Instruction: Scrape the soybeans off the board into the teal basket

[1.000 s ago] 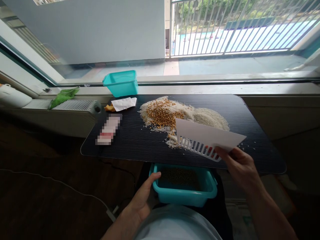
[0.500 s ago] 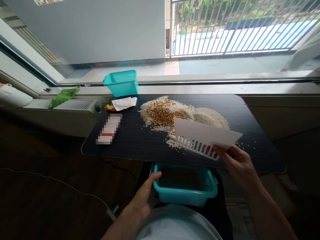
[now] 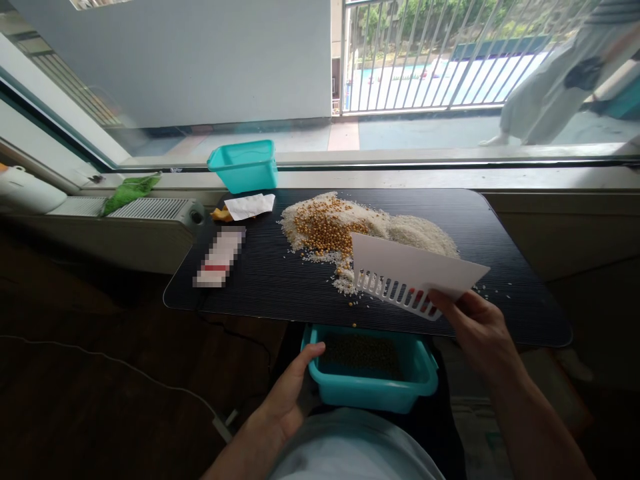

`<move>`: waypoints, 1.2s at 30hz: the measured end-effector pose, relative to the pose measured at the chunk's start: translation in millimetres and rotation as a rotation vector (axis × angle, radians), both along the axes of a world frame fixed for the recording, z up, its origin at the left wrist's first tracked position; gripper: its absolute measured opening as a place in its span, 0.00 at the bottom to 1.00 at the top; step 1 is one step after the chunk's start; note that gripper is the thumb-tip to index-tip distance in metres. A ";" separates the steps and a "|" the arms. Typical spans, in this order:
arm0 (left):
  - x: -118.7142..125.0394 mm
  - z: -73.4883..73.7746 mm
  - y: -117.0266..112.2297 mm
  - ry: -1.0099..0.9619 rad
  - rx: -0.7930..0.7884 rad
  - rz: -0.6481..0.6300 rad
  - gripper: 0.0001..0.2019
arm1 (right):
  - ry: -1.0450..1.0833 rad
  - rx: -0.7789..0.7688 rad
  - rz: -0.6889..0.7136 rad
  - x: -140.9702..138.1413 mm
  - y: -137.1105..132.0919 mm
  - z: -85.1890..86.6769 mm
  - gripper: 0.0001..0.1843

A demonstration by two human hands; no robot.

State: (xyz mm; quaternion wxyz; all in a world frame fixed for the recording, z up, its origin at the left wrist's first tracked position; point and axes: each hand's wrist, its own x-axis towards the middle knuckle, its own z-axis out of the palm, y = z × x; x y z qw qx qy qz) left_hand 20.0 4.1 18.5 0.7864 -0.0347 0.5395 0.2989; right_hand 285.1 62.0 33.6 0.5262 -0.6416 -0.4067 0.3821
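Note:
My left hand grips the left rim of a teal plastic bin on my lap, its thumb over the edge and its other fingers hidden. Small dark grains cover the bin's floor. In my right hand is a white slotted plastic strainer, pinched at its lower right and tilted above the table's near side. Behind it lies a heap of white rice with yellow-brown beans on its left part. A loose bean lies by the near table edge.
The black table also bears a pixelated flat thing and a crumpled white paper. Behind them stands another teal bin. A radiator with a green cloth is at left. Outside the window is a person.
A couple of beans have rolled from the heap towards the near table edge. The strainer has shifted slightly right. Outside, a person has come further into view from the right.

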 end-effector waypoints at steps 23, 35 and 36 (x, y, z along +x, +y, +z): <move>-3.3 1.9 1.0 -0.034 -0.008 0.008 0.25 | 0.083 -0.047 0.130 -7.0 22.3 3.7 0.21; -23.4 -3.2 5.0 0.056 0.035 0.039 0.21 | 0.115 -0.058 0.152 -2.9 20.7 -0.8 0.22; -22.6 -3.6 4.2 0.044 0.036 0.044 0.22 | 0.117 -0.057 0.143 -3.2 20.1 0.4 0.22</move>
